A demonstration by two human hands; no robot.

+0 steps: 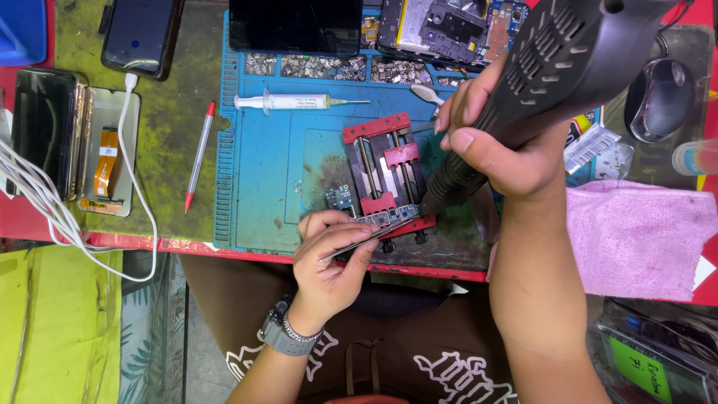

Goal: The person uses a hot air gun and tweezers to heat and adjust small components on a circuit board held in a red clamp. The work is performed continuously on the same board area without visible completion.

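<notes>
My right hand (499, 141) grips a large black hot-air handpiece (568, 60), with its nozzle tip (437, 200) angled down at a small circuit board (389, 218). The board is clamped at the near end of a red and black holder (383, 168) on a blue work mat (269, 164). My left hand (329, 258), with a watch on the wrist, pinches metal tweezers (370, 238) whose tips reach the board from the left. A small loose blue board piece (342, 197) lies just left of the holder.
A syringe (292, 102) and a red and white pen (200, 155) lie at the left. Opened phones (71, 138) with white cables sit far left, more phones (299, 26) at the top. A pink cloth (636, 236) and a mouse (660, 97) are at the right.
</notes>
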